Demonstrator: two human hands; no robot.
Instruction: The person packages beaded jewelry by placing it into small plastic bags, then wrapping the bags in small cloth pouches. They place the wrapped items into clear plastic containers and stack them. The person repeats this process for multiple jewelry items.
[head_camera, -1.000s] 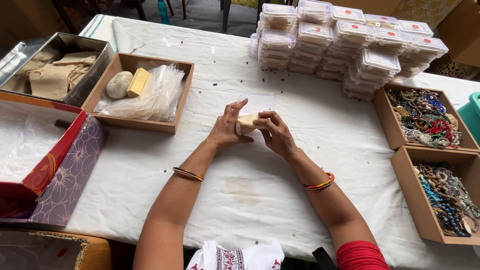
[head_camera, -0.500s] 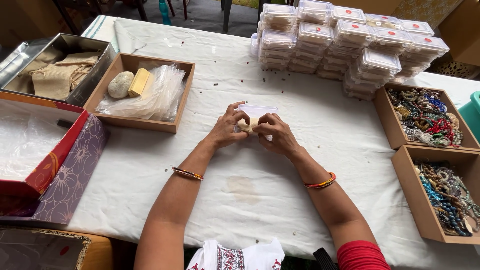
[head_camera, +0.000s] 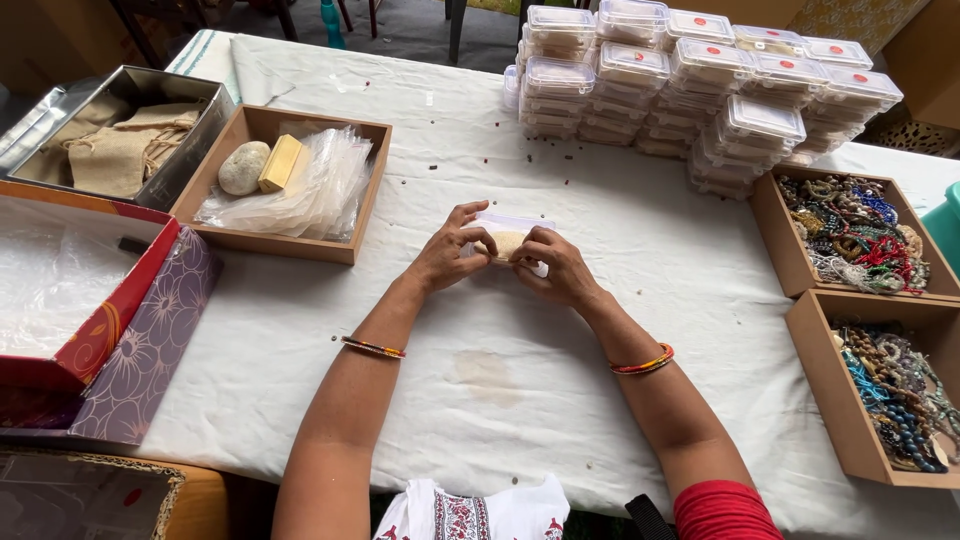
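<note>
**Both hands closed on a small clear pouch at table centre**

The left hand (head_camera: 445, 255) and right hand (head_camera: 560, 268) meet over the middle of the table (head_camera: 300, 330), which is covered by a white cloth. Between them they grip a small clear plastic pouch (head_camera: 510, 225) with a pale tan piece inside it. The fingers of each hand pinch the pouch from its own side, thumbs towards the middle. The pouch sits just above the cloth; whether it touches the cloth cannot be told. Each wrist carries a thin striped bangle.

To the left of the hands, well apart, stands a shallow brown cardboard tray (head_camera: 262, 243) holding a heap of clear plastic bags (head_camera: 310, 190), a rounded pale stone (head_camera: 243, 167) and a yellow rectangular block (head_camera: 281, 163) lying against the stone. Further left is a metal tin (head_camera: 190, 150) with small burlap sacks (head_camera: 125, 155) inside. A red box with a floral purple side (head_camera: 150, 340) sits at the near left edge.

At the far side of the table, stacks of small clear lidded plastic containers (head_camera: 700, 90) stand in rows. At the right edge, two brown cardboard trays (head_camera: 805, 330) are filled with mixed coloured beaded bracelets (head_camera: 850, 230).

A faint brownish stain (head_camera: 485, 372) marks the cloth between the forearms.
</note>
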